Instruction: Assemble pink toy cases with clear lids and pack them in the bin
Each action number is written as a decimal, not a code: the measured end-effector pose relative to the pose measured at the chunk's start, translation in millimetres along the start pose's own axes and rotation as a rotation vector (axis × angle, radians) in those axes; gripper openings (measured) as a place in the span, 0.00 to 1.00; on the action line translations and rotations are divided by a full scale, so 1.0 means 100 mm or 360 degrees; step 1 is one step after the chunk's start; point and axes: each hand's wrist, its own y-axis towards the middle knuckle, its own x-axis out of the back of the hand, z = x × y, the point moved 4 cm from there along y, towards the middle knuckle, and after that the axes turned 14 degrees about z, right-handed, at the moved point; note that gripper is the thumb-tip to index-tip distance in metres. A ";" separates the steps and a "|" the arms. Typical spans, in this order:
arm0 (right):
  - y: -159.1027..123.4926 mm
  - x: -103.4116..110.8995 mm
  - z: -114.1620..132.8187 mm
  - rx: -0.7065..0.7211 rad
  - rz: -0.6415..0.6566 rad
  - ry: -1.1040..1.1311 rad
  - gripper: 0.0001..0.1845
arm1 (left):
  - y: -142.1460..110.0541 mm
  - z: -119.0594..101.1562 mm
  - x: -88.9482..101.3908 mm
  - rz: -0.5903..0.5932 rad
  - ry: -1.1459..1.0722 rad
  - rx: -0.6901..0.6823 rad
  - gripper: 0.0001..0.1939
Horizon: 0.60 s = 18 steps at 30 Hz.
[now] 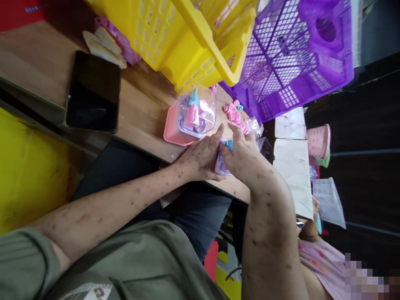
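My left hand (204, 158) is curved around the near-left side of a small clear plastic box (220, 163) with purple and light-blue pieces in it. From the other side my right hand (245, 156) grips the same box, thumb on its top; the other fingers partly hide it. Just left of my hands stands another box (178, 127) with a pink base and a clear top, showing pink, blue and purple toy pieces. Beyond my fingertips lie several loose small pink plastic pieces (233, 113) and a clear plastic packet (254, 127).
A yellow basket (200, 50) and a purple basket (275, 104) stand along the far side of the wooden table (140, 112). A black phone (93, 93) lies at left. White boards (292, 171) and a pink basket (318, 139) are at right, near another person's floral sleeve (321, 262).
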 end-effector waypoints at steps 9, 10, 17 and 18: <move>0.04 0.01 -0.04 0.0091 0.0126 -0.0015 0.40 | 0.00 -0.01 0.01 0.0017 0.0037 0.0023 0.88; 0.02 0.03 -0.06 0.0156 0.0136 0.0033 0.39 | 0.00 -0.02 0.02 0.0022 0.0037 0.0021 0.88; 0.03 0.38 -0.33 0.0240 -0.0186 0.0914 0.33 | -0.01 -0.03 0.03 0.0060 0.0025 0.0066 0.90; 0.10 0.41 -0.36 0.0221 -0.0260 0.0984 0.32 | 0.00 -0.02 0.03 0.0064 0.0013 0.0066 0.90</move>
